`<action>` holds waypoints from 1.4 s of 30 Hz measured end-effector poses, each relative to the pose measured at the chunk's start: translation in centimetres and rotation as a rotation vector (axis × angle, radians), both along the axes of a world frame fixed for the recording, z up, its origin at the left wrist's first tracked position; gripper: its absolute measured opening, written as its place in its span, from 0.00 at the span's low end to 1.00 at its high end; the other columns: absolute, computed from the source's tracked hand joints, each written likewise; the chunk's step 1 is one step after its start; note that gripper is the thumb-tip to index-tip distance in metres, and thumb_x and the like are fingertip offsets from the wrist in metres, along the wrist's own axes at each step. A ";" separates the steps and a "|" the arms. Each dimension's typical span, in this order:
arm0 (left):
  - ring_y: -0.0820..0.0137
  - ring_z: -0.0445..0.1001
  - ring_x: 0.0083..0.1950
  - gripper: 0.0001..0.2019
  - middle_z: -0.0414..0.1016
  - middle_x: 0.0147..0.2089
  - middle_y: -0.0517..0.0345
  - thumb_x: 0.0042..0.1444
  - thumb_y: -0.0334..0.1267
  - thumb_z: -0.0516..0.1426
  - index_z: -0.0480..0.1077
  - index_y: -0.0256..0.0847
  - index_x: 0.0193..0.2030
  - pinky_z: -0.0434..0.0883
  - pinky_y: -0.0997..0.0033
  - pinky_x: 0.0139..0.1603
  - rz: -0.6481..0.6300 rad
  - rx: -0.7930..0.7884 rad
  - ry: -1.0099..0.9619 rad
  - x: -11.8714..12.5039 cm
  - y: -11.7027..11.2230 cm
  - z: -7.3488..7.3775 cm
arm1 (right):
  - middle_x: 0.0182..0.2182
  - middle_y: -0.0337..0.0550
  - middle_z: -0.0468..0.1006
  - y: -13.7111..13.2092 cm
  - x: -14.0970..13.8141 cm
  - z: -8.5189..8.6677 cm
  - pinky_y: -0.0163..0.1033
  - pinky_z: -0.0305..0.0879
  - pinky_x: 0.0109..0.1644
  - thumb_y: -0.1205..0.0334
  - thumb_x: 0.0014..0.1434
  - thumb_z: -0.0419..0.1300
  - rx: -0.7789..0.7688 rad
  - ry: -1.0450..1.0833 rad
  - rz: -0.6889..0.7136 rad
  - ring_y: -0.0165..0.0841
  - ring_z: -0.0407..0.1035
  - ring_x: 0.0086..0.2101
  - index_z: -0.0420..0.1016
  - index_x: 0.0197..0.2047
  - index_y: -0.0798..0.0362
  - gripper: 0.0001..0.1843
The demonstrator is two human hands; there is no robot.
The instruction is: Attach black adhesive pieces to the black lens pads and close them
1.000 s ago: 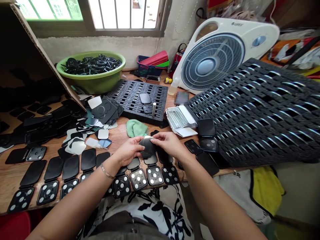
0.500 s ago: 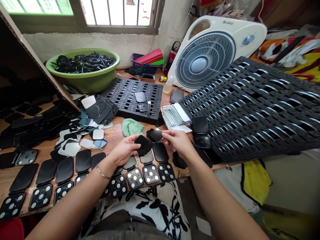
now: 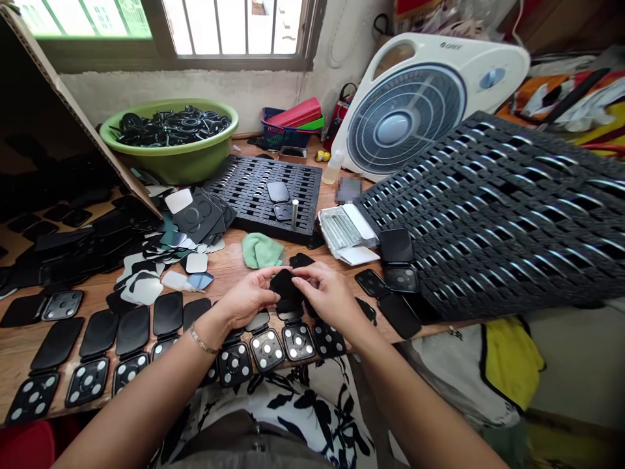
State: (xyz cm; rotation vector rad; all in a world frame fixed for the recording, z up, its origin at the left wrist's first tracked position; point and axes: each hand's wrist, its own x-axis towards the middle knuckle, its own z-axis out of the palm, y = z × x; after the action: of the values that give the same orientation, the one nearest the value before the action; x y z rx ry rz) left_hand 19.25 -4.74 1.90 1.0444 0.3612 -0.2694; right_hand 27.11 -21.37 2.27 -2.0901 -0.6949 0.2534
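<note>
Head-camera view of two bare hands meeting over a wooden tabletop, both at one small, flat black sheet. Half a second ago the hands are apart: the left holds a black sheet while the right, off to the side, pinches a thin piece with a shiny face. Now the right hand is back beside the left, and no shiny piece shows in its fingers. The change seems to mean that both hands are busy with the same sheet again.

The left hand, with a bracelet at the wrist, pinches the sheet's left edge between thumb and fingers. The right thumb and fingers close on its upper right edge; their exact grip underneath is hidden. The sheet is held up, tilted, above a row of open black cases, whose near halves carry white dots. It seems not to be laid in any of them.

Just beyond the fingers lie a loose dark piece and a crumpled green cloth. To the right of these, an open white box holds thin strips.
</note>
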 end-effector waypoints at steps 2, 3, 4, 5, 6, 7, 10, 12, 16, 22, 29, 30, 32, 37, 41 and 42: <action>0.78 0.70 0.26 0.33 0.75 0.33 0.61 0.36 0.23 0.64 0.71 0.37 0.55 0.64 0.79 0.27 0.008 0.002 0.012 -0.1 0.1 -0.2 | 0.36 0.46 0.80 0.3 -0.1 0.1 0.41 0.66 0.45 0.62 0.57 0.61 0.013 -0.005 -0.021 0.36 0.72 0.37 0.84 0.38 0.52 0.10; 0.78 0.70 0.26 0.33 0.75 0.32 0.61 0.37 0.23 0.64 0.71 0.37 0.55 0.64 0.79 0.27 0.012 0.003 0.016 -0.1 0.2 -0.2 | 0.35 0.45 0.80 0.3 0.0 0.1 0.41 0.66 0.44 0.61 0.57 0.61 0.023 0.008 -0.024 0.36 0.72 0.36 0.83 0.36 0.52 0.09; 0.78 0.70 0.26 0.33 0.75 0.32 0.61 0.37 0.23 0.64 0.71 0.37 0.55 0.64 0.79 0.27 0.015 0.002 0.013 -0.2 0.3 -0.3 | 0.34 0.45 0.80 0.3 0.1 0.1 0.40 0.66 0.42 0.60 0.56 0.61 0.037 0.039 -0.018 0.36 0.72 0.35 0.83 0.35 0.52 0.09; 0.78 0.69 0.26 0.32 0.75 0.32 0.61 0.37 0.23 0.64 0.71 0.37 0.54 0.64 0.79 0.27 0.017 0.001 0.008 -0.2 0.5 -0.4 | 0.33 0.44 0.80 0.3 0.3 0.1 0.40 0.66 0.41 0.58 0.55 0.62 0.057 0.088 -0.007 0.35 0.72 0.34 0.82 0.34 0.53 0.09; 0.78 0.69 0.26 0.32 0.75 0.32 0.61 0.37 0.23 0.65 0.72 0.37 0.54 0.65 0.79 0.28 0.020 -0.002 0.001 -0.2 0.6 -0.4 | 0.32 0.44 0.80 0.2 0.5 0.0 0.39 0.65 0.38 0.57 0.55 0.62 0.080 0.149 0.004 0.34 0.71 0.32 0.82 0.34 0.53 0.10; 0.78 0.70 0.26 0.31 0.75 0.32 0.61 0.37 0.22 0.65 0.72 0.37 0.54 0.65 0.79 0.28 0.025 -0.006 -0.003 -0.3 0.6 -0.5 | 0.30 0.43 0.80 0.1 0.9 -0.1 0.38 0.65 0.36 0.55 0.54 0.62 0.102 0.209 0.002 0.33 0.71 0.30 0.81 0.33 0.54 0.11; 0.79 0.70 0.27 0.31 0.75 0.33 0.60 0.39 0.22 0.65 0.71 0.36 0.54 0.66 0.79 0.29 0.038 -0.004 0.001 -0.3 0.8 -0.6 | 0.26 0.40 0.78 -0.2 2.6 -1.2 0.36 0.63 0.29 0.50 0.53 0.62 0.131 0.296 -0.103 0.30 0.67 0.23 0.78 0.33 0.54 0.15; 0.78 0.71 0.27 0.31 0.76 0.33 0.59 0.41 0.23 0.65 0.71 0.37 0.56 0.67 0.78 0.30 0.039 0.007 0.004 -0.4 0.9 -0.7 | 0.23 0.39 0.76 -0.2 4.3 -2.3 0.36 0.63 0.28 0.49 0.53 0.62 0.103 0.271 -0.195 0.29 0.65 0.21 0.77 0.31 0.55 0.15; 0.75 0.73 0.28 0.31 0.77 0.33 0.57 0.43 0.25 0.66 0.70 0.38 0.57 0.69 0.75 0.31 0.036 -0.002 0.005 -0.8 1.0 -1.0 | 0.21 0.40 0.76 -0.2 6.6 -3.5 0.39 0.67 0.34 0.58 0.49 0.65 0.003 0.171 -0.275 0.33 0.69 0.26 0.77 0.26 0.53 0.08; 0.73 0.76 0.33 0.27 0.79 0.39 0.54 0.42 0.22 0.65 0.73 0.36 0.52 0.69 0.77 0.34 0.060 -0.043 0.026 -0.9 0.9 -0.5 | 0.38 0.47 0.83 -1.2 3.3 -1.3 0.44 0.67 0.49 0.58 0.55 0.61 -0.016 0.073 -0.182 0.39 0.74 0.39 0.82 0.39 0.52 0.11; 0.77 0.74 0.30 0.27 0.78 0.38 0.55 0.42 0.23 0.65 0.72 0.35 0.52 0.69 0.79 0.31 0.002 -0.054 0.005 -0.3 0.0 -0.5 | 0.29 0.42 0.81 -2.2 -0.4 -0.1 0.35 0.64 0.29 0.54 0.51 0.64 0.132 0.415 -0.083 0.30 0.69 0.25 0.80 0.35 0.55 0.13; 0.77 0.74 0.30 0.26 0.78 0.38 0.55 0.42 0.23 0.65 0.73 0.35 0.52 0.69 0.79 0.31 0.004 -0.052 0.005 -0.2 -0.2 -0.5 | 0.28 0.42 0.80 -2.3 -0.5 -0.1 0.34 0.63 0.27 0.54 0.50 0.65 0.168 0.456 -0.110 0.28 0.68 0.23 0.80 0.35 0.55 0.13; 0.76 0.75 0.31 0.26 0.78 0.38 0.55 0.42 0.22 0.64 0.73 0.35 0.51 0.70 0.79 0.32 0.026 -0.047 0.019 -0.1 -0.3 -0.7 | 0.26 0.41 0.79 -2.8 -0.4 -0.2 0.33 0.61 0.24 0.52 0.48 0.68 0.254 0.517 -0.178 0.27 0.66 0.21 0.79 0.34 0.55 0.15; 0.73 0.78 0.34 0.25 0.79 0.40 0.54 0.42 0.20 0.63 0.73 0.37 0.50 0.73 0.77 0.34 0.143 -0.055 0.053 0.1 0.1 -1.3 | 0.27 0.46 0.82 -4.7 -0.2 -0.7 0.31 0.63 0.24 0.51 0.41 0.75 0.519 0.611 -0.398 0.28 0.70 0.23 0.78 0.34 0.56 0.21; 0.71 0.79 0.36 0.24 0.80 0.42 0.52 0.43 0.19 0.62 0.73 0.37 0.50 0.75 0.76 0.37 0.164 -0.050 0.060 0.1 0.4 -1.6 | 0.29 0.47 0.83 -6.2 -0.6 -0.9 0.33 0.66 0.24 0.54 0.38 0.76 0.597 0.669 -0.479 0.30 0.72 0.23 0.78 0.34 0.55 0.21; 0.71 0.79 0.36 0.24 0.80 0.42 0.52 0.44 0.19 0.62 0.73 0.37 0.50 0.75 0.76 0.36 0.161 -0.052 0.064 0.1 0.4 -1.5 | 0.29 0.47 0.82 -6.5 -0.7 -0.9 0.33 0.66 0.23 0.55 0.38 0.76 0.601 0.673 -0.491 0.30 0.72 0.23 0.78 0.34 0.56 0.21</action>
State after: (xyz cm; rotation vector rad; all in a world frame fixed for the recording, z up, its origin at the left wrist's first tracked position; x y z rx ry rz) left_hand 19.33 -4.36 0.41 0.9515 0.4916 -0.1668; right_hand 26.38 -27.85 1.35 -1.4004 0.1487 0.3843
